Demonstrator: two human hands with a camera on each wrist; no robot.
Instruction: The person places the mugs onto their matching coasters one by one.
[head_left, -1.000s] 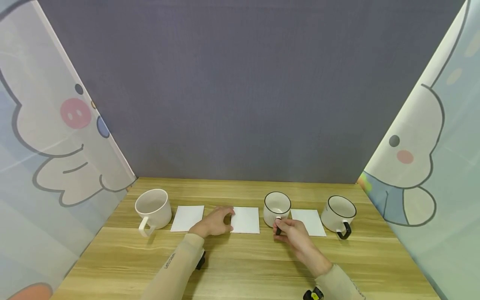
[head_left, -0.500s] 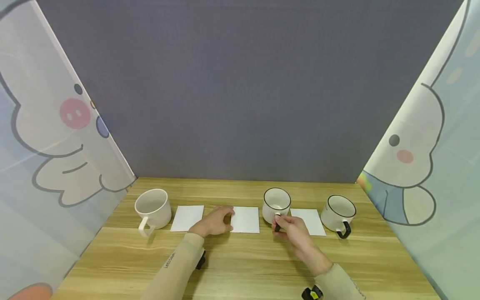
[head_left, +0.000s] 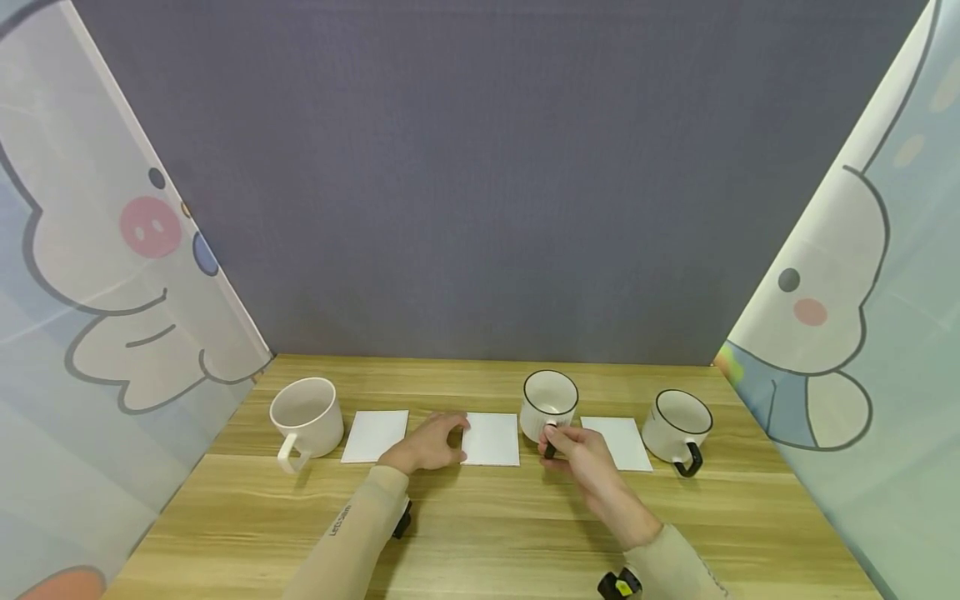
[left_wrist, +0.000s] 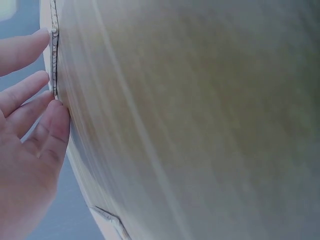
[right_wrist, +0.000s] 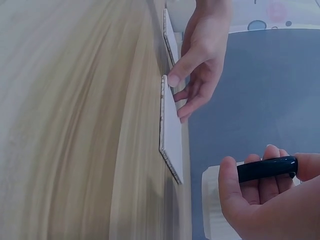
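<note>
My right hand [head_left: 587, 467] pinches the black handle [right_wrist: 267, 169] of a white mug [head_left: 549, 408] with a dark rim. The mug is upright, raised a little off the table, with a gap under it in the right wrist view. It sits just right of a thin white square board [head_left: 491, 440]. My left hand [head_left: 429, 443] is at that board's left edge, thumb at the near corner and fingertips at the far one. In the left wrist view the fingers [left_wrist: 22, 92] are loosely bent along the edge of the board.
Another white square board [head_left: 375, 437] lies left of my left hand, and a third board [head_left: 617, 443] lies behind my right hand. A plain white mug [head_left: 307, 417] stands far left; a black-handled mug [head_left: 677, 429] stands at right. A grey panel [head_left: 480, 183] closes off the table's [head_left: 480, 533] back.
My right hand has lifted the mug off the table and carried it slightly up and to the left, nearer the middle board. My left hand has stayed in place.
</note>
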